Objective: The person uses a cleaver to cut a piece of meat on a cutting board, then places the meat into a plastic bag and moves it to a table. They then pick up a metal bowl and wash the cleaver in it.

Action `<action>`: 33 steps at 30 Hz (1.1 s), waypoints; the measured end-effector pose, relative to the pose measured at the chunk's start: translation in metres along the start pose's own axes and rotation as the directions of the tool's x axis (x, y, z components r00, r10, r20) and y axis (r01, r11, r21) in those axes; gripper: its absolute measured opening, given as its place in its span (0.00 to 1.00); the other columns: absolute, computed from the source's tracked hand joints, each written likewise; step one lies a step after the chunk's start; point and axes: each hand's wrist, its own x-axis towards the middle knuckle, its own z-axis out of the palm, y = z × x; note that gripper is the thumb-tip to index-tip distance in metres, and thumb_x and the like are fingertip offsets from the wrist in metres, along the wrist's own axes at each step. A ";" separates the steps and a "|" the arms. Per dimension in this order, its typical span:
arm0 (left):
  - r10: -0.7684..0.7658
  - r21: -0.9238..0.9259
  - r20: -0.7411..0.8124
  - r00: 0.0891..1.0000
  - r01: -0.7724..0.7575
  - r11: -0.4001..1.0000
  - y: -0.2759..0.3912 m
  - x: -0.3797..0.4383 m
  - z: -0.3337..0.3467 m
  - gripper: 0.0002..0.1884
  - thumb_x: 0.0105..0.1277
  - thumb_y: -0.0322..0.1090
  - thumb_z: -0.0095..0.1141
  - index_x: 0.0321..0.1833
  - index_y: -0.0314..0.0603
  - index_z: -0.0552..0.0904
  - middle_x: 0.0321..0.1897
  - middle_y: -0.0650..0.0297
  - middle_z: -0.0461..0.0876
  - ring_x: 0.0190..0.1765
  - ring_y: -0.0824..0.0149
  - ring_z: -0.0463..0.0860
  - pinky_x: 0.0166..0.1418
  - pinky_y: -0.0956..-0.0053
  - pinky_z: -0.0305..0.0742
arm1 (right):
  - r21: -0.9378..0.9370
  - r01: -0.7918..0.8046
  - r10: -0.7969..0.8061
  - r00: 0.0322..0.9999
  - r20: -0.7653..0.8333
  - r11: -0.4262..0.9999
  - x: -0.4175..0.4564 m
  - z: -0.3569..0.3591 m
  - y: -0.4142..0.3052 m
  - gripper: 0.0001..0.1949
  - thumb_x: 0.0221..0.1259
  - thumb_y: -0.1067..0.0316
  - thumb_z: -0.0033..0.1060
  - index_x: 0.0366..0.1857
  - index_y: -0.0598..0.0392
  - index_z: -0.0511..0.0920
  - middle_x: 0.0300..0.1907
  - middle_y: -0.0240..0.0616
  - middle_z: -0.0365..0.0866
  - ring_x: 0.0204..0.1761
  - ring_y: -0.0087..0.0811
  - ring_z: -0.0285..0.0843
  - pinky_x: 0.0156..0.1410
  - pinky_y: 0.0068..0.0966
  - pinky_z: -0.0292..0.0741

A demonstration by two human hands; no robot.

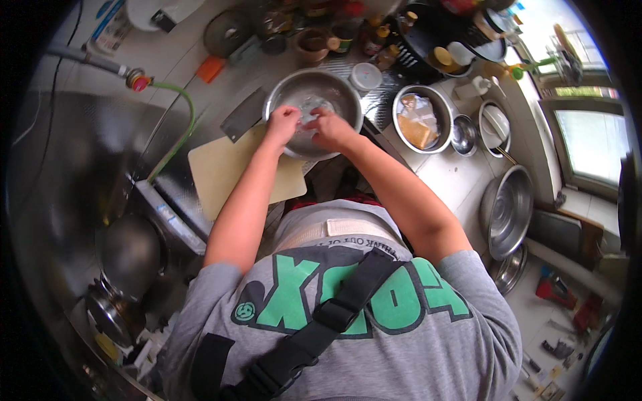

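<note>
Both of my hands are over a round stainless steel basin. My left hand is above the basin's left side, its fingertips drawn together; whether they pinch something small cannot be made out. My right hand reaches in from the right, with its fingers spread towards the left hand. Behind the fingertips lies something clear and shiny, water or thin plastic. A cleaver lies to the left of the basin, its blade close to the rim. Partly under the basin and my left forearm is a pale cutting board.
To the right stand a metal bowl holding packaged food, a small steel bowl and a large basin leaning near the wall. A lidded tub and several bottles are behind. A green hose curves on the left above a gas stove.
</note>
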 end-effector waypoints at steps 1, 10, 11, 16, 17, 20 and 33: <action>-0.021 -0.068 0.024 0.999 0.023 0.997 0.001 0.001 0.001 0.09 0.71 0.36 0.58 0.49 0.44 0.82 0.43 0.66 0.85 0.46 0.70 0.85 0.43 0.75 0.75 | -0.036 0.026 -0.027 1.000 -0.013 0.999 -0.003 -0.001 -0.004 0.23 0.51 0.63 0.64 0.55 0.49 0.84 0.63 0.50 0.78 0.61 0.52 0.79 0.65 0.42 0.78; 0.018 -0.180 -0.108 0.994 -0.037 0.983 0.029 -0.012 0.027 0.09 0.74 0.38 0.57 0.51 0.43 0.82 0.43 0.65 0.85 0.45 0.71 0.85 0.44 0.76 0.76 | 0.583 -0.066 0.220 0.955 -0.198 0.810 -0.067 -0.111 0.049 0.15 0.61 0.64 0.61 0.50 0.57 0.85 0.45 0.49 0.88 0.48 0.44 0.88 0.56 0.36 0.82; 0.012 -0.217 -0.079 0.997 -0.029 0.976 0.034 -0.015 0.037 0.09 0.74 0.38 0.56 0.51 0.42 0.81 0.43 0.64 0.86 0.44 0.71 0.85 0.43 0.76 0.76 | 0.589 -0.202 0.346 0.928 -0.141 0.782 -0.087 -0.151 0.046 0.15 0.62 0.66 0.60 0.51 0.56 0.85 0.45 0.46 0.89 0.47 0.39 0.89 0.56 0.34 0.82; 0.041 -0.364 0.218 0.975 0.043 0.930 0.092 -0.026 0.144 0.12 0.78 0.39 0.51 0.50 0.37 0.81 0.44 0.57 0.87 0.45 0.65 0.87 0.46 0.73 0.79 | 0.434 -0.252 0.485 0.643 -0.593 0.865 -0.182 -0.229 0.191 0.09 0.63 0.69 0.62 0.44 0.55 0.87 0.39 0.43 0.88 0.40 0.34 0.87 0.50 0.30 0.83; 0.051 -0.375 0.292 0.955 0.065 0.925 0.102 -0.025 0.171 0.13 0.79 0.41 0.50 0.51 0.37 0.81 0.45 0.56 0.87 0.47 0.63 0.87 0.48 0.71 0.79 | 0.347 -0.344 0.488 0.569 -0.662 0.873 -0.195 -0.247 0.223 0.09 0.63 0.69 0.61 0.42 0.56 0.87 0.39 0.46 0.88 0.39 0.37 0.88 0.48 0.31 0.83; 0.055 -0.434 0.472 0.880 0.177 0.884 0.134 -0.012 0.263 0.18 0.80 0.45 0.48 0.51 0.35 0.81 0.46 0.54 0.87 0.51 0.60 0.86 0.54 0.68 0.79 | -0.031 -0.564 0.343 0.545 -0.765 0.826 -0.215 -0.293 0.304 0.14 0.62 0.64 0.61 0.49 0.54 0.84 0.44 0.50 0.84 0.49 0.50 0.84 0.56 0.43 0.80; -0.063 -0.560 0.559 0.827 0.432 0.707 0.186 0.067 0.508 0.28 0.81 0.54 0.38 0.50 0.28 0.77 0.55 0.42 0.82 0.61 0.46 0.81 0.67 0.57 0.75 | -0.014 -0.625 0.566 0.716 -0.409 0.780 -0.176 -0.328 0.411 0.17 0.61 0.54 0.69 0.38 0.60 0.82 0.38 0.49 0.89 0.44 0.49 0.88 0.51 0.42 0.82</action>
